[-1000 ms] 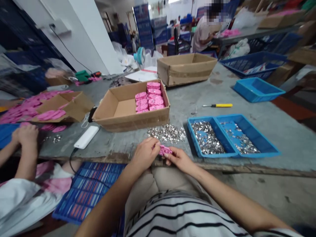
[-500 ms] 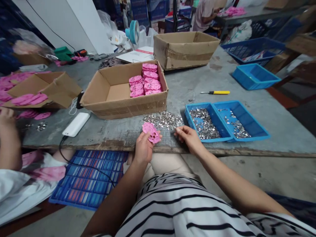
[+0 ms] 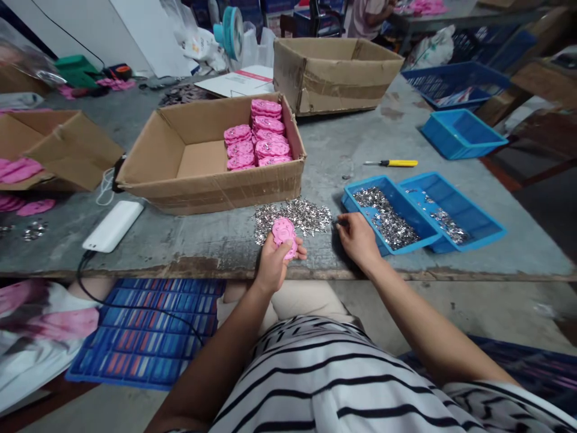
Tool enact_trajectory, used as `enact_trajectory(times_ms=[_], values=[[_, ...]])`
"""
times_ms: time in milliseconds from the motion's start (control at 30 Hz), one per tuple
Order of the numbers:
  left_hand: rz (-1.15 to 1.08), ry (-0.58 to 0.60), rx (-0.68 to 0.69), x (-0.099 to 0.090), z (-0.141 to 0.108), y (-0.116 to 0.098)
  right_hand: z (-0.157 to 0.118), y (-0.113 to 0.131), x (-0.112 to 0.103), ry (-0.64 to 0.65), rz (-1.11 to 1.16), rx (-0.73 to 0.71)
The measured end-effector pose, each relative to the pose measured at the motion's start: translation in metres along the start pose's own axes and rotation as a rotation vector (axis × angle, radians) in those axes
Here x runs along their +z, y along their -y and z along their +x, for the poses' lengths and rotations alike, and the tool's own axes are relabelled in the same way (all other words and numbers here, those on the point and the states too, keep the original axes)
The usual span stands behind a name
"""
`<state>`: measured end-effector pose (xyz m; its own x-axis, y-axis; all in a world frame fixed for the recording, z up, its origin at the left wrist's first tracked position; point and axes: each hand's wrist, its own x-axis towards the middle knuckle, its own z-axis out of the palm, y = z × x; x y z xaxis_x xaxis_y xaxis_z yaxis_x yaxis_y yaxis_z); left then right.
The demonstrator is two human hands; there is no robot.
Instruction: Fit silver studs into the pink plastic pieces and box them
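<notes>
A pink scalloped piece (image 3: 283, 234) is held in my left hand (image 3: 271, 261), thumb on top, just over the table's front edge. Behind it lies a loose pile of small silver metal parts (image 3: 309, 215). My right hand (image 3: 358, 239) rests at the right end of that pile, against the near blue tray, its fingers closed together; what they hold, if anything, is too small to make out. Both the near blue tray (image 3: 428, 239) and the second blue tray (image 3: 489, 230) contain more silver parts. Stacks of pink pieces (image 3: 271, 135) fill the right part of an open cardboard box (image 3: 216, 191).
Farther back stands another cardboard box (image 3: 342, 87). A yellow-handled tool (image 3: 402, 163) lies behind the trays, with an empty blue tray (image 3: 464, 147) beyond it. At left are a white power bank (image 3: 113, 227) with a cable and a third box (image 3: 67, 153). A person sits at far left.
The view has shifted, so the boxes sit further left. My right hand has moved right, up against the near tray, which is now turned askew. My left hand has tilted the pink piece more upright.
</notes>
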<state>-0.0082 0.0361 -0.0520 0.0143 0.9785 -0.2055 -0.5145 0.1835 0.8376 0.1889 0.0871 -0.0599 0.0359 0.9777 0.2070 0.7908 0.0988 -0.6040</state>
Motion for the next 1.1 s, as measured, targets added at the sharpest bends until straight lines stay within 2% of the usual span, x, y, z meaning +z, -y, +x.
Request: enact_trajectory(times_ms=[200,333,567,800,1000,1100], values=[[0.045,-0.001,0.004,-0.001,-0.002,0.001,0.015,0.017,0.003,0.165,-0.337,0.064],[0.057,0.02,-0.004,-0.001,-0.002,0.002,0.015,0.019,0.001,0.202,-0.397,0.051],[0.072,0.034,0.004,-0.002,-0.001,0.002,0.012,0.006,0.0,0.139,-0.271,-0.029],[0.066,0.027,0.008,-0.001,-0.002,0.002,0.018,-0.002,-0.01,0.194,-0.134,-0.047],[0.099,0.009,0.018,0.0,0.0,0.004,0.013,-0.007,-0.015,0.244,0.15,-0.036],[0.118,-0.028,0.016,0.001,0.0,0.005,0.011,-0.006,-0.015,0.214,0.146,-0.026]])
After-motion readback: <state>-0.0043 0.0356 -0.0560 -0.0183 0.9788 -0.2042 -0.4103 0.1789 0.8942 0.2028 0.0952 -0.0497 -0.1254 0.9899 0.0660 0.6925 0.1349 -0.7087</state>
